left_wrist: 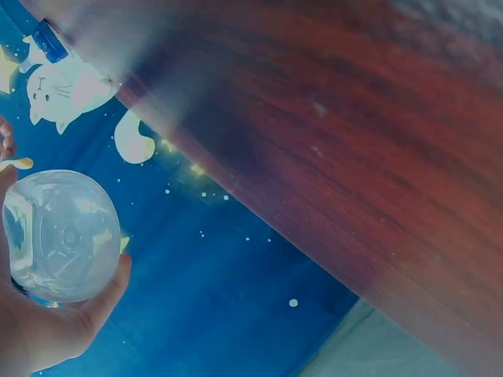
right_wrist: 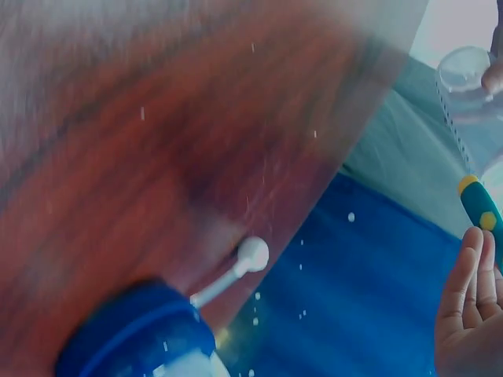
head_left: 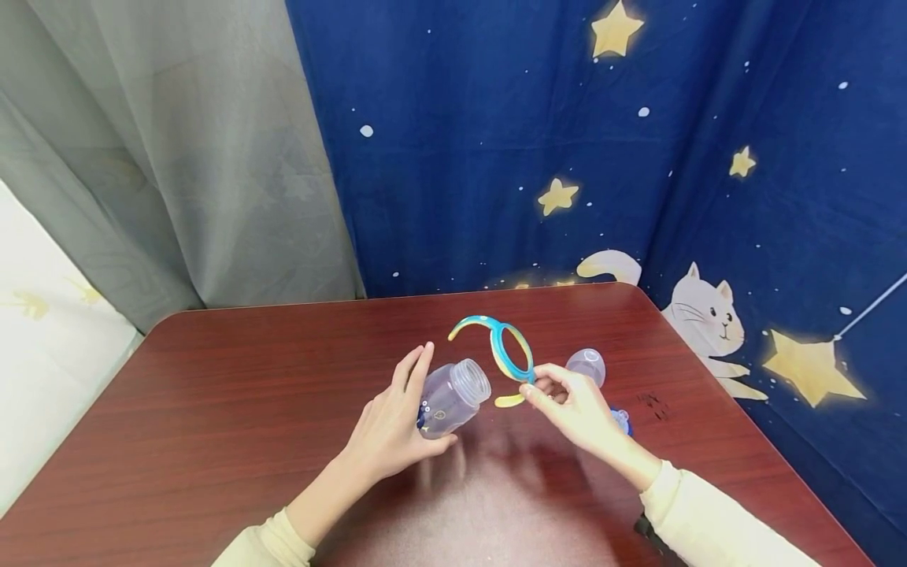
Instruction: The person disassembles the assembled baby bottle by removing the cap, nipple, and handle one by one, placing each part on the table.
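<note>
My left hand (head_left: 393, 433) grips a clear bottle (head_left: 453, 398) without a lid. The bottle tilts, its threaded mouth facing right; its rounded base (left_wrist: 67, 236) shows in the left wrist view. Between right thumb and fingers, my right hand (head_left: 577, 405) pinches a teal and yellow bottle handle (head_left: 512, 354), a ring with two curved arms. This handle is held just right of the bottle mouth, apart from it in the head view. The right wrist view shows one handle arm (right_wrist: 481, 206) above the fingertips.
Behind my right hand a clear domed cover (head_left: 586, 364) stands on the brown table (head_left: 269, 378). A blue lid (head_left: 621, 420), partly hidden by that hand, lies nearer; its straw ends in a white ball (right_wrist: 253, 254). Curtains (head_left: 496, 157) hang behind the table.
</note>
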